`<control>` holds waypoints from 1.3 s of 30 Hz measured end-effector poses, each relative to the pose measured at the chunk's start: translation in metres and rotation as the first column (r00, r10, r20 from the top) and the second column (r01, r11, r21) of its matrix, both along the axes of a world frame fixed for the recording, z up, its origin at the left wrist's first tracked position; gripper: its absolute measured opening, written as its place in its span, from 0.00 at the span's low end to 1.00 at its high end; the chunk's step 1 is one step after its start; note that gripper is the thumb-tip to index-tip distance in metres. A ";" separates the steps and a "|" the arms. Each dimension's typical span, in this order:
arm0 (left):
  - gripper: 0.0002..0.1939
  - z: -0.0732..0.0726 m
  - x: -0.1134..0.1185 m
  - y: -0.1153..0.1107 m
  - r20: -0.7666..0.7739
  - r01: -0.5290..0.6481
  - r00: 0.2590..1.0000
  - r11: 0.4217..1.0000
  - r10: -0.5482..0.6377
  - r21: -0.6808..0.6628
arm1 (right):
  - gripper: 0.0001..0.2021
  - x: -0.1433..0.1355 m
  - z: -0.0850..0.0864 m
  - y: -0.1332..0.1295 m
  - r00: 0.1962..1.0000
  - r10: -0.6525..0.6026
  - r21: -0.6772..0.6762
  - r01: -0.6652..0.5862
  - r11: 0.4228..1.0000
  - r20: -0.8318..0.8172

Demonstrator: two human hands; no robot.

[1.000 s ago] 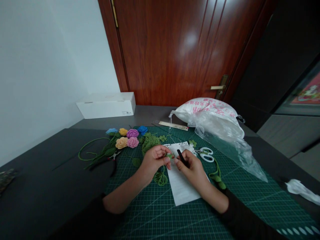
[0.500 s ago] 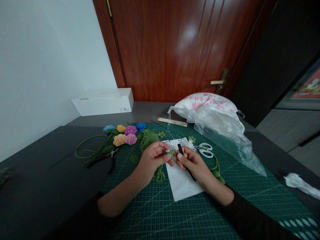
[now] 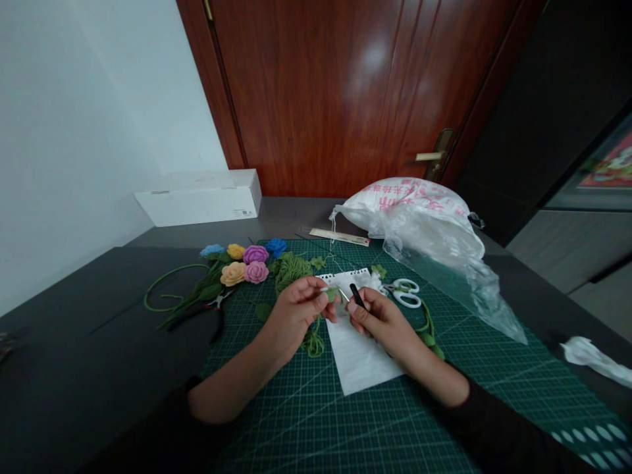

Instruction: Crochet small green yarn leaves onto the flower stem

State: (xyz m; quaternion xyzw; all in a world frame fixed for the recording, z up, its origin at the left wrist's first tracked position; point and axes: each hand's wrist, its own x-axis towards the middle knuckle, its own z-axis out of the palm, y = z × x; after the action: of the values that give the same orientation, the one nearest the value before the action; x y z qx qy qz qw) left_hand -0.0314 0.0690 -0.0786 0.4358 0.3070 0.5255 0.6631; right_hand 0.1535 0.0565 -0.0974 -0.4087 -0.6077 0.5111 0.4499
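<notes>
At the left stood 1 long, smooth white box. In front of it lay 6 ruffled yarn flowers in blues, yellow, purple, peach and pink, with soft green stems; 1 pair of dark-handled pliers lay near them. Next came 1 loose, stringy green yarn bundle on a dark green gridded cutting mat.

The left hand was narrowed to a pinch, holding 1 small green yarn piece between thumb and fingers, above 1 white sheet of paper with punched holes along its top edge. Just right of the piece pointed the thin metal end of 1 slim black-handled tool, which the right hand gripped like a pencil. Whether the tip had caught a loop was too small to tell. Pinching close to the tip and moving the tool in small, gentle turns seemed the best way to avoid splitting the soft yarn.

Beyond lay 1 pair of scissors with rounded white handles, 1 curved green yarn stem with leaves, 1 bulging white bag with red print and crinkled clear plastic, and, farthest right, 1 crumpled white wrapper.
</notes>
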 end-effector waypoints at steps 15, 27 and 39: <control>0.13 -0.003 -0.002 0.004 -0.003 -0.053 0.999 0.997 0.053 -0.064 | 0.16 0.011 0.010 -0.004 0.982 0.042 -0.014 -0.040 0.999 0.182; 0.16 -0.003 0.000 0.004 0.031 -0.024 0.999 0.994 0.027 -0.105 | 0.17 0.008 0.004 -0.003 0.976 0.064 -0.006 -0.065 0.998 0.208; 0.14 -0.003 0.001 0.001 0.000 0.002 1.000 0.997 -0.002 -0.072 | 0.16 0.004 -0.002 -0.002 0.983 0.017 0.029 -0.023 0.999 0.180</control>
State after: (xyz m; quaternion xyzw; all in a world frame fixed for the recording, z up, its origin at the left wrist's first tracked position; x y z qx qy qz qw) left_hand -0.0308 0.0701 -0.0820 0.4120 0.3252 0.5136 0.6788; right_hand 0.1579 0.0544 -0.0995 -0.4401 -0.6578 0.4672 0.3942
